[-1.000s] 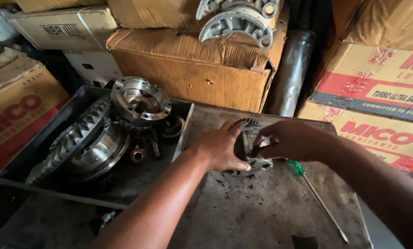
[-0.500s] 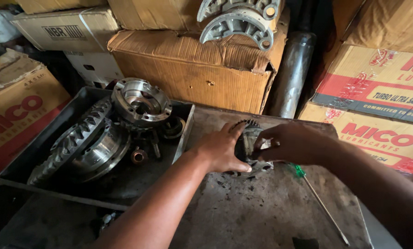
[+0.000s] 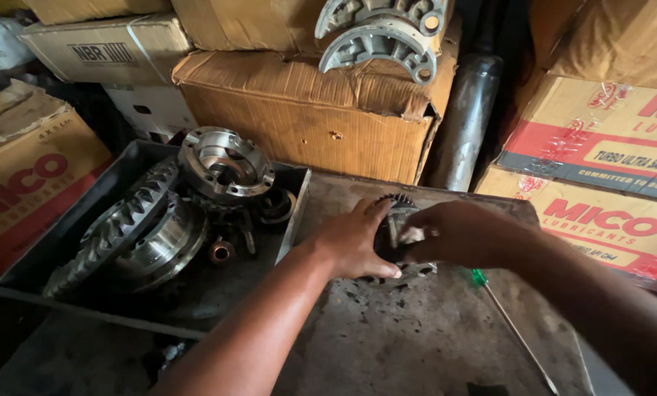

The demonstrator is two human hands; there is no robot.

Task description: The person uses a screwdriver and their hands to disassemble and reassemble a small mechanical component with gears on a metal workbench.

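Your left hand (image 3: 358,246) and right hand (image 3: 457,233) close from both sides on a dark toothed gear (image 3: 396,238) that sits on the greasy metal workbench (image 3: 416,345), near its far edge. Your left palm cups the gear's near side with the fingers curled over its top, while your right fingers press against its other face, so the part is pinched between both hands; most of the gear is hidden, and only a few teeth show above and below your fingers. Just to the right of your right wrist, a screwdriver with a green handle (image 3: 479,278) lies on the bench, its thin shaft running toward the near edge. To the left, touching the bench's edge, a black tray (image 3: 42,249) holds a large ring gear (image 3: 112,231) leaning on a shiny round housing (image 3: 156,246), a flanged steel hub (image 3: 226,165) behind them, and a small copper-coloured bushing (image 3: 221,251). Cardboard boxes are stacked behind the bench; the brown box (image 3: 299,117) in the middle carries two curved grey brake shoes (image 3: 380,33) on top, and a dull metal tube (image 3: 466,121) stands upright just beside it.
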